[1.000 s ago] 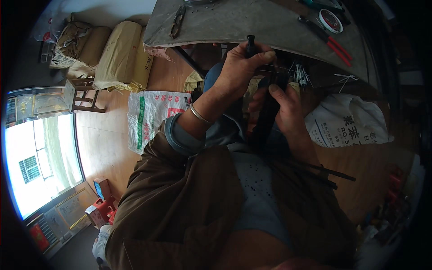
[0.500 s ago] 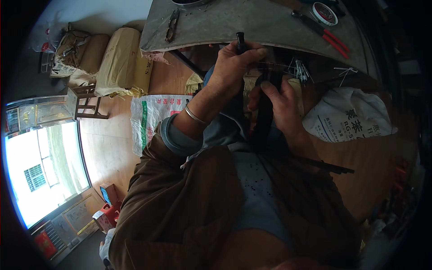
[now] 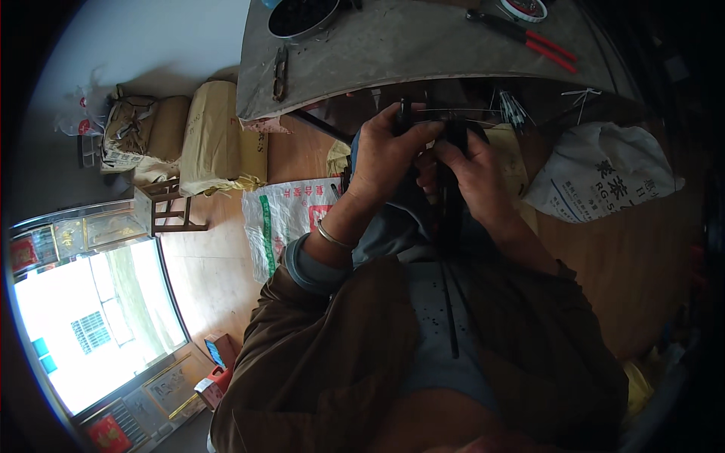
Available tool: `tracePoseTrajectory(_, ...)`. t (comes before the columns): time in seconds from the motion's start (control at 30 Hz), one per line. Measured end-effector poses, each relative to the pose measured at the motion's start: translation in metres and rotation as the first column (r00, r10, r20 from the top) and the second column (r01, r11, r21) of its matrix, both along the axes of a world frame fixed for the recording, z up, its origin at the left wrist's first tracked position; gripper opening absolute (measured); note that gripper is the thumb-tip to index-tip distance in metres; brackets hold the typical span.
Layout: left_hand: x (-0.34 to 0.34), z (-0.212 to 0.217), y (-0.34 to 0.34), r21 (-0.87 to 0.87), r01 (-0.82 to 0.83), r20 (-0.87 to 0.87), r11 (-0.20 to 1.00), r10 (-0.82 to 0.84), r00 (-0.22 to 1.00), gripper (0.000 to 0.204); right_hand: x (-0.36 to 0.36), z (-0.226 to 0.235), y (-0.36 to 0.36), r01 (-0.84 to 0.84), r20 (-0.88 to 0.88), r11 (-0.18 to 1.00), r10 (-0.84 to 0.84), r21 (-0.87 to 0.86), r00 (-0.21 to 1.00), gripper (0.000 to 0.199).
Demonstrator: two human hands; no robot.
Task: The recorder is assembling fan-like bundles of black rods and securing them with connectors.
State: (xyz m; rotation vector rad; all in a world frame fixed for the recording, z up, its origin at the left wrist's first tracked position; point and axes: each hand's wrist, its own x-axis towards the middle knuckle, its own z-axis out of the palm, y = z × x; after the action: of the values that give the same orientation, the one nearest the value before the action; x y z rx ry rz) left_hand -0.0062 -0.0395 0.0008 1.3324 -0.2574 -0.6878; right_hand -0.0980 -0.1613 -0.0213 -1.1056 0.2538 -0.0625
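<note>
My left hand (image 3: 387, 152), a metal bangle at its wrist, is closed around a short black cylindrical piece (image 3: 405, 113) that stands up above the fist. Its thumb points toward my right hand (image 3: 474, 167), which grips a long dark object (image 3: 450, 198) with the thumb pressed on it. Shadow hides that object's kind. Thin pale wire (image 3: 476, 119) runs by the fingertips toward the right. Over my shirt, a slim black rod (image 3: 451, 321) hangs from the dark object's direction; whether they join cannot be seen.
Ahead, a grey table (image 3: 393, 49) bears red-handled pliers (image 3: 532, 44), snips (image 3: 280, 74), a bowl of dark bits (image 3: 300, 19) and a white-rimmed tin (image 3: 522, 9). White sacks (image 3: 604, 174) lie on both sides. Brown packages (image 3: 214, 136) and a wooden stool (image 3: 172, 208) stand left.
The black rods that stuck out to the right past my right forearm have swung round; one now points down over my shirt. Both hands keep their grips. The view has shifted.
</note>
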Motion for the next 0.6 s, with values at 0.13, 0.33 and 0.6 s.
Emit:
tracePoseTrajectory(0.13, 0.0, -0.002, -0.002, -0.078, -0.027, -0.116, 0.997, 0.018, 0.993, 0.024, 0.003, -0.002, -0.01, 0.012, 0.045, 0.995, -0.007, -0.096, 0.999, 0.018)
tracePoseTrajectory(0.33, 0.0, -0.009, -0.002, -0.067, -0.071, -0.106, 0.995, 0.063, 0.992, 0.021, 0.007, -0.012, -0.022, -0.144, -0.072, 0.912, 0.126, -0.384, 0.989, 0.021)
tracePoseTrajectory(0.6, 0.003, -0.022, -0.002, -0.299, -0.059, -0.288, 0.952, -0.031, 0.957, 0.022, 0.008, -0.019, -0.019, -0.148, 0.13, 0.953, 0.187, -0.265, 0.974, 0.033)
